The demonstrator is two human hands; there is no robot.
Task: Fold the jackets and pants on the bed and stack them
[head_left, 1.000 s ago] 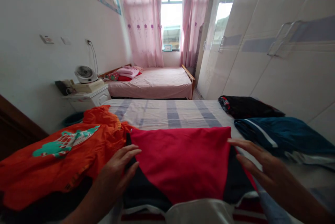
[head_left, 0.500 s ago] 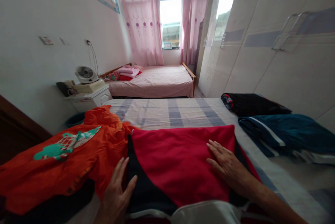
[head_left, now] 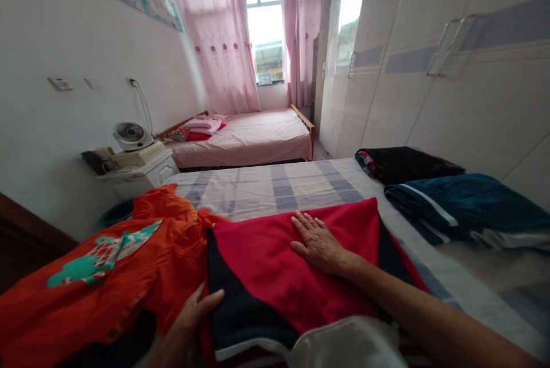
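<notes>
A folded red and dark navy garment (head_left: 258, 253) with white trim lies on the bed in front of me. My right hand (head_left: 320, 242) rests flat on its red middle near the far edge, fingers stretched out. At the garment's left edge is my left hand (head_left: 193, 313), its thumb extended over the navy part and apart from the fingers, which are partly hidden beside the edge. Just left of that hand spreads an orange shirt (head_left: 167, 253) with a green and white print. A pale, blurred cloth-like shape (head_left: 344, 342) covers the garment's near edge.
A folded teal garment (head_left: 472, 202) with a white stripe and a black folded garment (head_left: 408, 164) lie on the right of the striped bed sheet (head_left: 253, 190). Beyond stand a pink bed (head_left: 262, 133), a nightstand (head_left: 150, 173) with a fan (head_left: 131, 136), and a wardrobe (head_left: 429, 110).
My right hand has slid left across the red cloth to its middle. My left hand has moved down a little along the left edge, its fingers now less visible. The view has tilted slightly.
</notes>
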